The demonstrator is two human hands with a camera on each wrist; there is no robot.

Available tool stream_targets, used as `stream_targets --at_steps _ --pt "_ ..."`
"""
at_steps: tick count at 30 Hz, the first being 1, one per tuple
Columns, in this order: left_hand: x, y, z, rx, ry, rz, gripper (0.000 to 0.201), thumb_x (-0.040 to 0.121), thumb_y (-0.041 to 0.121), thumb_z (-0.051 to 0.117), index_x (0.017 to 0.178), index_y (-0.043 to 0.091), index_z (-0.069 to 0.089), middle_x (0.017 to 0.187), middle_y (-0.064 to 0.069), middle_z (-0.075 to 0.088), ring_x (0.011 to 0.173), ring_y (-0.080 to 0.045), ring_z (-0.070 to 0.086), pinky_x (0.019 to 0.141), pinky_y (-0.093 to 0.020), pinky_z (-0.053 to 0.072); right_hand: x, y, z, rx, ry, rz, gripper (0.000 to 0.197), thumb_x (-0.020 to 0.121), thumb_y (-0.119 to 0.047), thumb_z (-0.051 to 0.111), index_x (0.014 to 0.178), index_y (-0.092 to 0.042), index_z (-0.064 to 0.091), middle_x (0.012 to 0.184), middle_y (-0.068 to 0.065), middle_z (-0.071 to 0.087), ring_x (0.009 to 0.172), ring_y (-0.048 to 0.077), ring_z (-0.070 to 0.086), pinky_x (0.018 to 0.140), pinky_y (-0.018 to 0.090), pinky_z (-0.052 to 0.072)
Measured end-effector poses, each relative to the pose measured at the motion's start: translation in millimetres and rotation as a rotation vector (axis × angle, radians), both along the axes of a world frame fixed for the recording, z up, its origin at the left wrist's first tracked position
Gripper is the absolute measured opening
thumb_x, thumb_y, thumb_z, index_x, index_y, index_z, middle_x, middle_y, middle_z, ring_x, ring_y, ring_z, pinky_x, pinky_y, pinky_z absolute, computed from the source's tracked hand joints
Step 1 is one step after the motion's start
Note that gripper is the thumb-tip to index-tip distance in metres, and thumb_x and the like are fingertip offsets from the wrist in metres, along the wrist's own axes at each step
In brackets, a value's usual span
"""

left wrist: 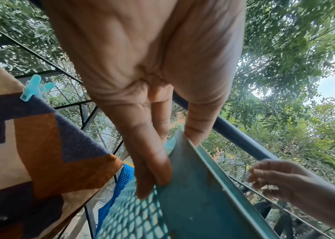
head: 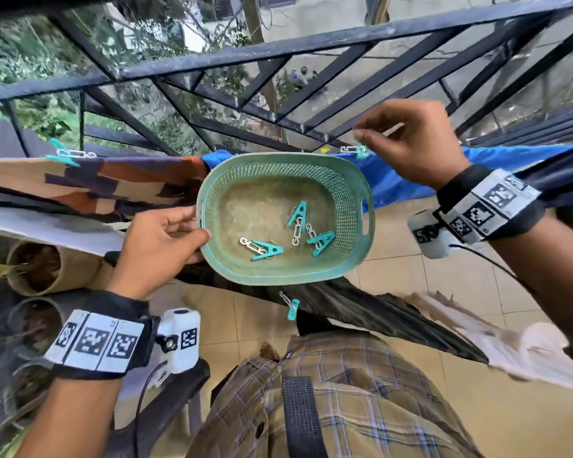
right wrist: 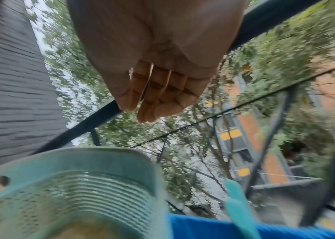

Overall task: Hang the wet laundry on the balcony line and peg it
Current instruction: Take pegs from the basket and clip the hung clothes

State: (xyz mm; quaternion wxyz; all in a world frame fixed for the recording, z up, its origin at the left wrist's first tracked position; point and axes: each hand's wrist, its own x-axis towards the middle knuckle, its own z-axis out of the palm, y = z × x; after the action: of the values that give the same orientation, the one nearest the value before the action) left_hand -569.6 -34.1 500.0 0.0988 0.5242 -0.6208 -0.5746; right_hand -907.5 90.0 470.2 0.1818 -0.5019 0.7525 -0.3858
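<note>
My left hand [head: 196, 226] grips the left rim of a green mesh basket [head: 278, 279], thumb inside and fingers underneath [left wrist: 152, 177]. Three teal pegs [head: 298, 213] [head: 321, 242] [head: 265, 251] lie on the basket floor. A blue cloth [head: 394, 183] hangs behind the basket, with a teal peg [head: 359, 151] clipped on its top edge. My right hand [head: 361, 133] hovers just above that peg with loosely curved fingers [right wrist: 152, 100] and holds nothing. A patterned brown cloth [head: 96, 183] hangs at the left, held by a peg [head: 63, 153].
A black metal railing [head: 278, 54] runs beyond the line, with trees and a drop behind it. A dark garment [head: 361, 302] with a peg [head: 292, 307] and a white cloth [head: 526, 355] hang nearer me. Plant pots [head: 37, 269] stand at the lower left over a tiled floor [head: 411, 276].
</note>
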Motion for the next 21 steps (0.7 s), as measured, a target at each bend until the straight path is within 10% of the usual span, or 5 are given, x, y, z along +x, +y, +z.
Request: stream_targets --at_steps 9,21 --pt "53 32 18 -0.075 0.105 0.040 0.038 0.088 -0.007 0.065 0.094 0.028 0.074 0.092 -0.003 0.073 0.073 -0.005 0.069 0.059 -0.020 0.057 143 -44 90 0.382 0.441 0.781 0.030 0.086 -0.041 0.068 0.114 -0.030 0.067 0.096 -0.010 0.072 0.089 0.014 0.065 0.073 0.026 0.044" --pt "204 118 34 -0.088 0.209 0.138 0.032 0.087 -0.013 0.062 0.096 0.015 0.074 0.080 0.008 0.075 0.068 -0.002 0.068 0.055 -0.017 0.054 344 -11 85 0.531 0.644 1.076 0.037 0.088 -0.041 0.068 0.120 -0.024 0.063 0.096 -0.013 0.051 0.104 0.016 0.054 0.077 0.022 0.030"
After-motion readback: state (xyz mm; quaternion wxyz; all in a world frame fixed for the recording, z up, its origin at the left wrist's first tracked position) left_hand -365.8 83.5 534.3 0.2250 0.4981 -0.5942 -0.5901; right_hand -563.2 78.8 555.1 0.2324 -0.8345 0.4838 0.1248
